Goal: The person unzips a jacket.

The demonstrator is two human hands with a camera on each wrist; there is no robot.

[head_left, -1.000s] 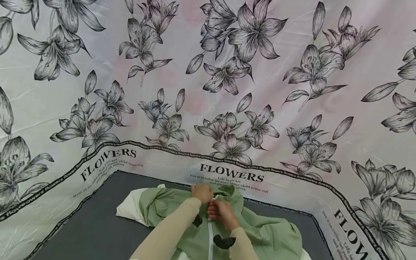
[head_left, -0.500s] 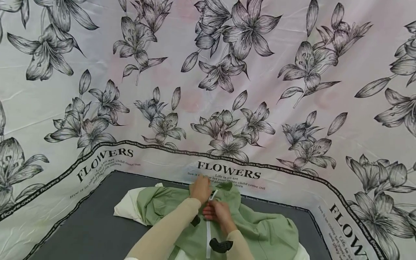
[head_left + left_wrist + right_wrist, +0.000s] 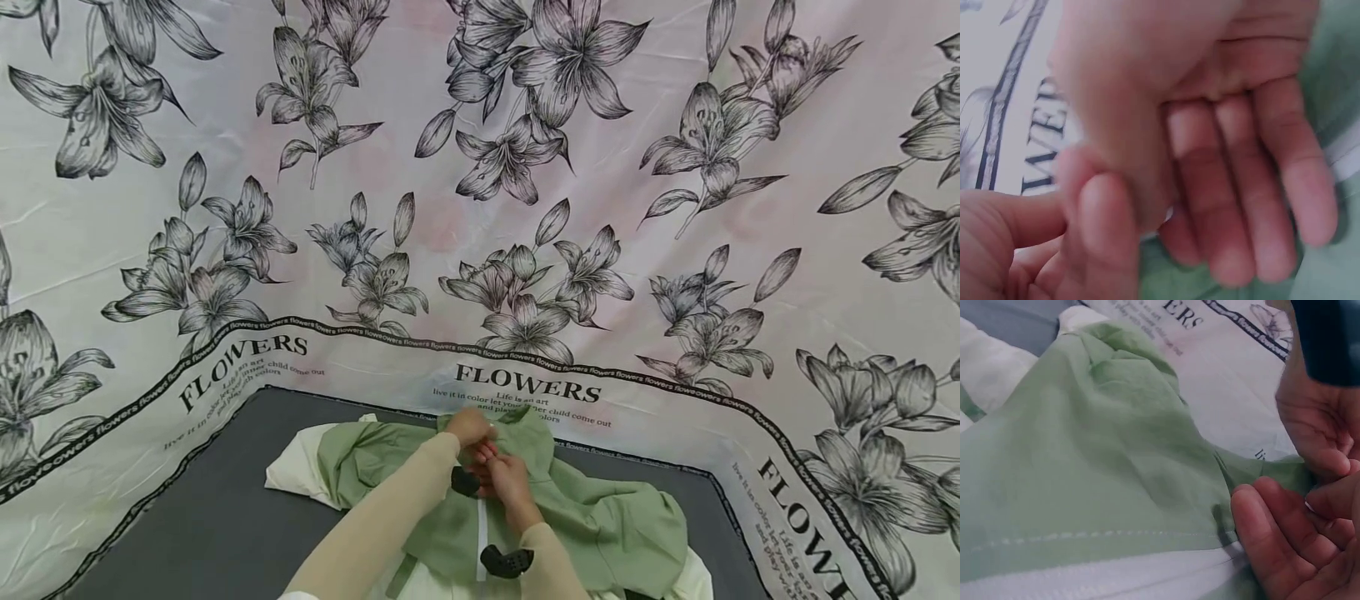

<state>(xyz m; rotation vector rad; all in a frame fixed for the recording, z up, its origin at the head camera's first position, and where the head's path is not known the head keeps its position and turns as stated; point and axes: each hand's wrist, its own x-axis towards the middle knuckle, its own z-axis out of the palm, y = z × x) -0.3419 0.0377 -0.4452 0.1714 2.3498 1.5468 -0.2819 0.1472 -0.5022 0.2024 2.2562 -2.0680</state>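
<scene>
A light green jacket [image 3: 615,525] with white parts lies spread out, its white zipper [image 3: 482,533] running down the front. Near the collar my left hand [image 3: 471,427] pinches the top end of the zipper between thumb and index finger; the other fingers of the left hand [image 3: 1210,156] point down in the left wrist view. Close against it, my right hand [image 3: 512,482] pinches at the same spot, its fingers partly curled. In the right wrist view the zipper tape [image 3: 1116,578] runs toward the right hand [image 3: 1291,550]. Fingers mostly hide the gripped end.
Beneath the jacket is a dark grey table [image 3: 202,500]. White flower-printed cloth [image 3: 375,375] hangs behind and along the sides. A black wrist camera [image 3: 506,561] sits on the right wrist, another [image 3: 465,481] on the left.
Half a second ago my left hand was raised apart from the white zipper end in my right hand. It has since come down, and both hands now meet at that end.
</scene>
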